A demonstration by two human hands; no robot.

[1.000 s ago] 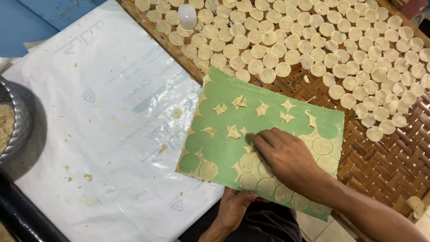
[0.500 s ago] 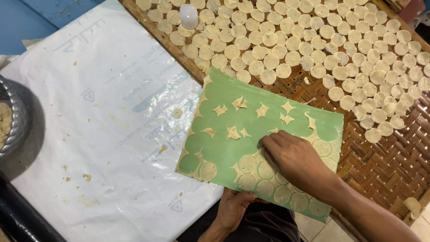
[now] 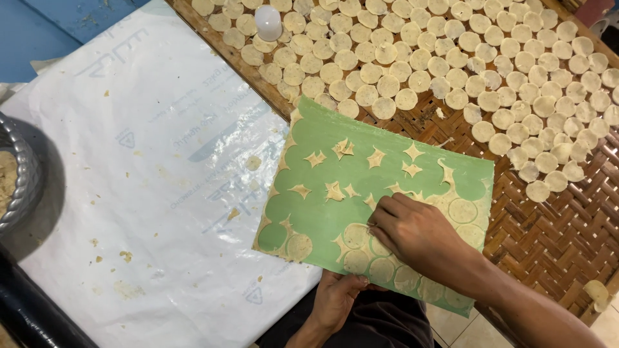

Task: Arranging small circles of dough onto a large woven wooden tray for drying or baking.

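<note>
Woven bamboo tray [image 3: 554, 238], brown and open-meshed, fills the upper right of the head view; its wooden rim runs diagonally from top centre down toward the middle. Rows of pale dough discs [image 3: 412, 58] cover most of it, set close together, many touching. A small white dome-shaped object [image 3: 269, 21] stands among the discs near the top edge. Left of the tray lies a translucent white plastic sheet [image 3: 142, 193], printed faintly and speckled with dough crumbs. Beyond it, a blue surface [image 3: 45, 38] shows at the top left. A metal bowl [image 3: 19, 187] with a fluted rim sits at the left edge, partly out of frame. Pale floor tile shows at the bottom right.

A green sheet [image 3: 309, 212] lies tilted across the tray rim and the plastic, carrying cut dough rounds along its near side and star-shaped scraps [image 3: 342, 149] higher up.

Right hand [image 3: 419, 232]: resting palm-down on the green sheet, fingertips pinched at a dough round [image 3: 356, 234]; whether the round is lifted cannot be told. Left hand [image 3: 338, 299]: below the sheet's near edge, thumb on top, gripping that edge.
</note>
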